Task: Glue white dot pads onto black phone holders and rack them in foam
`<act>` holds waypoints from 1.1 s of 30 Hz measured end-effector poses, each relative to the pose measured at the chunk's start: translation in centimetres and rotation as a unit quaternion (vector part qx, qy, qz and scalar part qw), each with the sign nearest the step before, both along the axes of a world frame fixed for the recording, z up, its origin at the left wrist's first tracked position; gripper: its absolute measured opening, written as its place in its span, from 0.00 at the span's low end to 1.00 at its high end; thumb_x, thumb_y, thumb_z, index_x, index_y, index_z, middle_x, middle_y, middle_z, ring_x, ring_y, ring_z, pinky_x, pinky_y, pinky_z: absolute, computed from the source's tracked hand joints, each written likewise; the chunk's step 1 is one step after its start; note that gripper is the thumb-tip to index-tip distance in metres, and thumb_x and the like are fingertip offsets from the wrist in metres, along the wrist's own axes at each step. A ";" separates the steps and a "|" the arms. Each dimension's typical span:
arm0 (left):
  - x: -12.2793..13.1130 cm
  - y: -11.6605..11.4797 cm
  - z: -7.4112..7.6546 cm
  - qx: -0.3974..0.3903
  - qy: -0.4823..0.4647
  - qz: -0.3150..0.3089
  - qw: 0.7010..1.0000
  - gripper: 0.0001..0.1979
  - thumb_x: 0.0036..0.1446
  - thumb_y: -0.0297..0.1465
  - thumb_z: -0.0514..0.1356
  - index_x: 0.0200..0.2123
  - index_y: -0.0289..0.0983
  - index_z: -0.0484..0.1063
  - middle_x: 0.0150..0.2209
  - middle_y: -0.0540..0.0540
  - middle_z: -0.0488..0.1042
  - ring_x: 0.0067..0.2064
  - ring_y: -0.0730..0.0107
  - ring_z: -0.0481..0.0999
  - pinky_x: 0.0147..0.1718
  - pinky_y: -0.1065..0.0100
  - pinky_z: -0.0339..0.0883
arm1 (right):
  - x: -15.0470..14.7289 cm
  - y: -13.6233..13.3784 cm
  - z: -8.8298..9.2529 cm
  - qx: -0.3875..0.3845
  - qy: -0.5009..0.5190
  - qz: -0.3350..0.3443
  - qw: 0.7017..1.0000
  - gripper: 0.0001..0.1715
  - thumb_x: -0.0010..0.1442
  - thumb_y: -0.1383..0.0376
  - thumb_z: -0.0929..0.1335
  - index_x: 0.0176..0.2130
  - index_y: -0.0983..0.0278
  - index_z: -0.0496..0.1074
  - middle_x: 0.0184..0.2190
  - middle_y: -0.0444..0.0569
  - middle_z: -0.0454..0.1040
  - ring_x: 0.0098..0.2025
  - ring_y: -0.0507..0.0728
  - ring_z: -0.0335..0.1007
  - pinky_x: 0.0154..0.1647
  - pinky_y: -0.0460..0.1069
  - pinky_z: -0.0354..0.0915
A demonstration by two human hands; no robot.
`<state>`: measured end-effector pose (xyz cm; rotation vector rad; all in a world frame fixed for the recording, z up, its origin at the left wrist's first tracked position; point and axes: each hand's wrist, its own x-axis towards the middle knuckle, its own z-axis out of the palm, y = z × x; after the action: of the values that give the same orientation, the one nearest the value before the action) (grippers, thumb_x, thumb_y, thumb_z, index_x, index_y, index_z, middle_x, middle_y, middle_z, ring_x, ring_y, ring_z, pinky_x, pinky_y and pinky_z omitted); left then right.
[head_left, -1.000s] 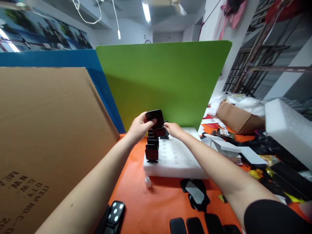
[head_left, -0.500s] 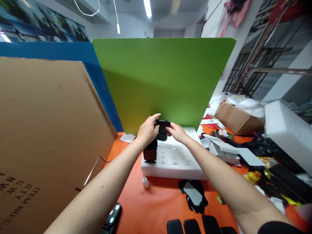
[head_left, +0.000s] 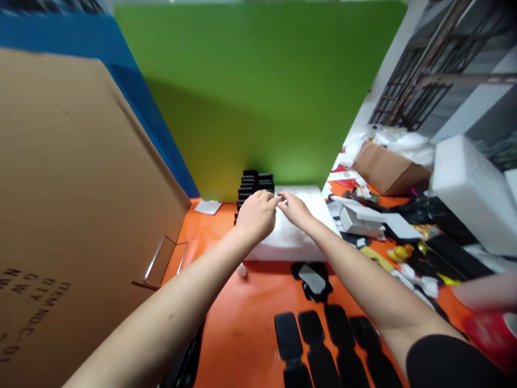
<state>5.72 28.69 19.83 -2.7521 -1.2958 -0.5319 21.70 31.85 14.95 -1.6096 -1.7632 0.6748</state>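
Left hand lowered, beside right hand

Left hand, right hand, forearms bare; black short sleeve on right arm.

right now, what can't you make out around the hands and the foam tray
Head view: whether the left hand and right hand pinch anything; the fingers meet and motion blur smears them.
Foam tray slots: blurred, partly covered by both hands.
Small white bottle: mostly behind the left forearm.
Black pads: cut off by the bottom edge.
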 end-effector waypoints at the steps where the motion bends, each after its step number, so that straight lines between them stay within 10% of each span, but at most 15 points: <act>1: -0.2 -2.6 -1.2 -0.037 -0.019 -0.014 0.999 0.15 0.59 0.31 0.46 0.47 0.39 0.64 0.46 0.42 0.68 0.49 0.60 0.64 0.48 0.58 0.56 | 0.6 -2.5 -0.3 -0.002 -0.009 0.010 1.000 0.14 0.58 0.61 0.60 0.41 0.62 0.68 0.39 0.49 0.72 0.42 0.55 0.67 0.45 0.50 0.58; 6: -2.0 -14.8 -10.4 -0.336 0.045 -0.014 0.941 0.29 0.45 0.47 0.59 0.48 0.38 0.63 0.42 0.41 0.68 0.43 0.56 0.67 0.40 0.61 0.62 | 2.2 -17.2 -4.2 -0.164 -0.173 0.166 0.957 0.20 0.51 0.54 0.66 0.42 0.61 0.68 0.39 0.50 0.71 0.40 0.58 0.68 0.39 0.50 0.61; 11: -0.9 -16.6 -14.7 -0.373 0.110 0.065 0.919 0.36 0.31 0.45 0.67 0.44 0.35 0.63 0.43 0.39 0.64 0.45 0.51 0.65 0.43 0.57 0.60 | 0.4 -22.0 -8.5 -0.257 -0.350 0.058 0.899 0.39 0.38 0.52 0.72 0.47 0.66 0.63 0.42 0.57 0.67 0.39 0.65 0.69 0.36 0.54 0.62; 20: -1.2 -15.0 -13.7 -0.432 0.090 0.082 0.893 0.31 0.28 0.42 0.68 0.37 0.35 0.63 0.40 0.40 0.67 0.43 0.53 0.68 0.37 0.63 0.62 | 0.4 -25.1 -7.2 -0.221 -0.357 0.021 0.908 0.32 0.46 0.46 0.66 0.42 0.67 0.67 0.39 0.57 0.68 0.43 0.65 0.65 0.40 0.54 0.59; 25: -3.9 -14.8 -13.1 -0.496 0.011 0.075 0.865 0.22 0.42 0.38 0.61 0.41 0.38 0.60 0.32 0.49 0.71 0.33 0.65 0.71 0.27 0.71 0.61 | -0.8 -28.6 -8.2 -0.234 -0.383 -0.018 0.893 0.39 0.33 0.44 0.71 0.38 0.69 0.69 0.37 0.58 0.68 0.42 0.67 0.63 0.43 0.58 0.57; 29: -6.4 -13.4 -8.5 -0.523 -0.149 0.014 0.839 0.09 0.49 0.33 0.56 0.36 0.37 0.65 0.32 0.49 0.72 0.34 0.67 0.72 0.30 0.70 0.64 | -2.0 -29.6 -9.6 -0.240 -0.310 -0.051 0.919 0.29 0.38 0.51 0.71 0.37 0.66 0.68 0.38 0.56 0.69 0.43 0.66 0.64 0.42 0.56 0.58; 33: -7.7 -9.5 -0.6 -0.387 -0.258 -0.071 0.882 0.07 0.53 0.32 0.53 0.35 0.39 0.69 0.33 0.48 0.73 0.35 0.67 0.72 0.35 0.68 0.65 | -2.5 -31.3 -10.1 -0.282 -0.197 -0.002 0.939 0.14 0.46 0.62 0.65 0.37 0.60 0.66 0.36 0.50 0.73 0.40 0.62 0.69 0.37 0.51 0.60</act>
<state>-1.93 19.20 19.21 -3.5359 -1.7202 -0.9997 19.16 0.55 4.89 -2.2620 -1.9519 0.9731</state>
